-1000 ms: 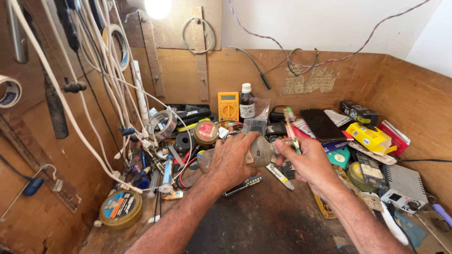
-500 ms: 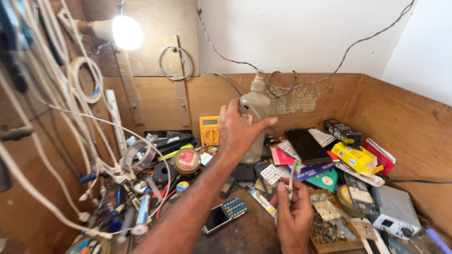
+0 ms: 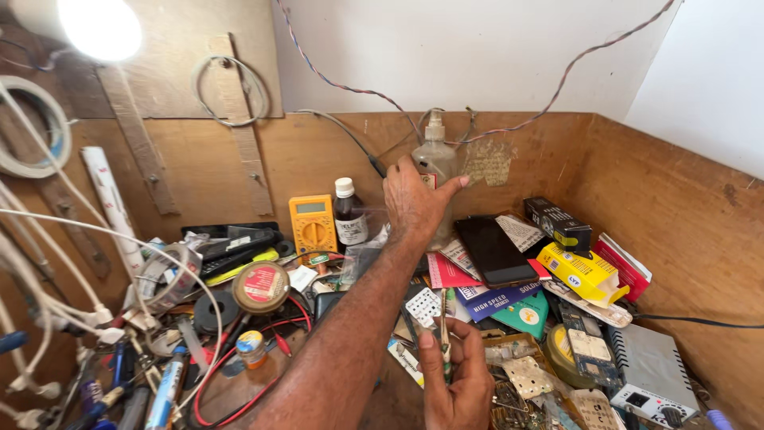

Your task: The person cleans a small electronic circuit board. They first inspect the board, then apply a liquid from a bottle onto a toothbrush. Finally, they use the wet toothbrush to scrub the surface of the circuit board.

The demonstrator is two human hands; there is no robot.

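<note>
Left hand has carried the clear bottle farther back, near the wall.

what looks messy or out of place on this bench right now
The whole bench is cluttered: tools, boxes and red leads lie piled over each other. The left hand grips a clear pump bottle; the right hand holds a thin tool.
</note>
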